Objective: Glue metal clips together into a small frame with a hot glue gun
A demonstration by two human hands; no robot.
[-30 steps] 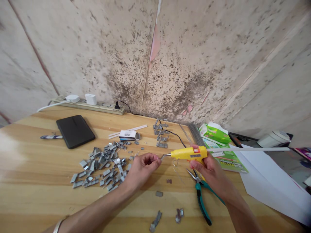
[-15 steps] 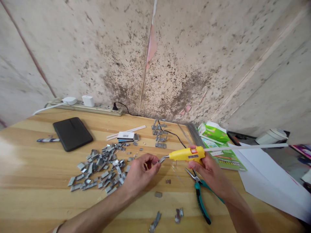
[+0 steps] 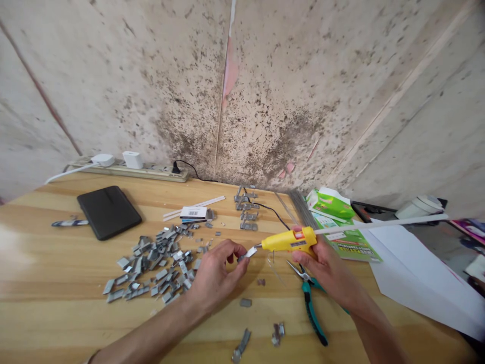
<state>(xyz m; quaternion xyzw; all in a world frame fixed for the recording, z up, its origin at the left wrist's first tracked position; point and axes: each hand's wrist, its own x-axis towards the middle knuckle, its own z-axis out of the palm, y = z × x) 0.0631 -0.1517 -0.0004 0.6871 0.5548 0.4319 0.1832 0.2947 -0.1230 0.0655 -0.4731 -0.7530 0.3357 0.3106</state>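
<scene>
Between thumb and fingers, the left grip (image 3: 217, 270) pinches one small metal piece (image 3: 250, 252), its end jutting out beside the nozzle (image 3: 258, 246) of one yellow glue gun (image 3: 282, 241), held by the right grip (image 3: 322, 260). Nearby lie one pair of pliers (image 3: 310, 309) and an uncountable metal heap (image 3: 161, 274); farther off, one green pack (image 3: 329, 206) holds white tissue (image 3: 335, 193).

From here, right hand (image 3: 328, 263) hides the grip of the yellow glue gun (image 3: 282, 240), left hand (image 3: 216, 268) covers one end of the metal piece (image 3: 250, 251), right forearm (image 3: 366, 313) blocks part of one pliers handle (image 3: 317, 285), left forearm (image 3: 155, 328) runs out of view, gun label (image 3: 298, 243) unreadable.
</scene>
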